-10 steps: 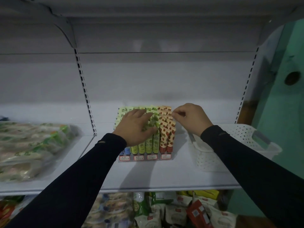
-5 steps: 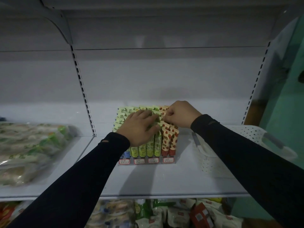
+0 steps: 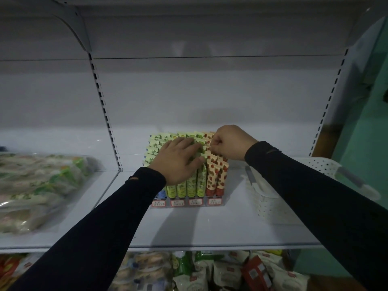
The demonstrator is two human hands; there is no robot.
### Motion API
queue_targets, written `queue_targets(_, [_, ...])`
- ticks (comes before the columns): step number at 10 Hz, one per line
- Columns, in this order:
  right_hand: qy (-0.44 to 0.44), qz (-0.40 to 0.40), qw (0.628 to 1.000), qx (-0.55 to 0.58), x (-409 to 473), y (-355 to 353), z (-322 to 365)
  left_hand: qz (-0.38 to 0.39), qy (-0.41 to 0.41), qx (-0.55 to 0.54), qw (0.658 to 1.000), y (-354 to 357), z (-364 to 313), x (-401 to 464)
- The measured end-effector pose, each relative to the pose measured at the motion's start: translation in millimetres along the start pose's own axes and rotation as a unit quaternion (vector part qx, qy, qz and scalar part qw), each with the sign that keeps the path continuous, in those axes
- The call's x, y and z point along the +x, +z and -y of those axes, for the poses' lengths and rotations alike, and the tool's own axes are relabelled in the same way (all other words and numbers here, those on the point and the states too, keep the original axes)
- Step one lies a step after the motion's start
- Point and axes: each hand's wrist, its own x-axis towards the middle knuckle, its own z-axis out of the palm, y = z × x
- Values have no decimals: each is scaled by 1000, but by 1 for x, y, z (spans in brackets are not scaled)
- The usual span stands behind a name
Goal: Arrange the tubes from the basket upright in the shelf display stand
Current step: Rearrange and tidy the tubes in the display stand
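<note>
two hands (image 3: 178, 159) (image 3: 232, 144) over upright tubes (image 3: 201, 181): left flat, right pinching one; white basket (image 3: 264, 204) alongside

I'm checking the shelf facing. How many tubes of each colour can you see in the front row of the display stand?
Blue tubes: 1 (the sleeve may hide more)
Green tubes: 4
Red tubes: 2
Total: 7 visible in the front row of the stand
</note>
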Motion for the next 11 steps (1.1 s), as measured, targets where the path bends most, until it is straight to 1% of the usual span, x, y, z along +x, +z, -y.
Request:
queue_targets(3, [-31,12,999,-11,1,-4,0,-2,0,4,1000,3,1,1])
queue_targets(4, [-11,16,1000,10,1,-5,0,-3,-3,6,1000,4,1,1])
queue_targets(5, [15,44,999,2,6,-7,3,-2,-5,5,1000,5,2,1])
queue_targets(6, [18,51,998,-13,9,-8,6,-7,-4,6,1000,6,2,2])
queue_targets(8, [14,46,999,-5,8,-7,4,-14,-2,8,1000,7,2,2])
queue_targets(10, [11,49,998,-21,10,-6,5,-8,-5,5,1000,7,2,2])
queue_targets(11, [12,37,999,-2,6,-4,2,-8,-6,3,1000,6,2,2])
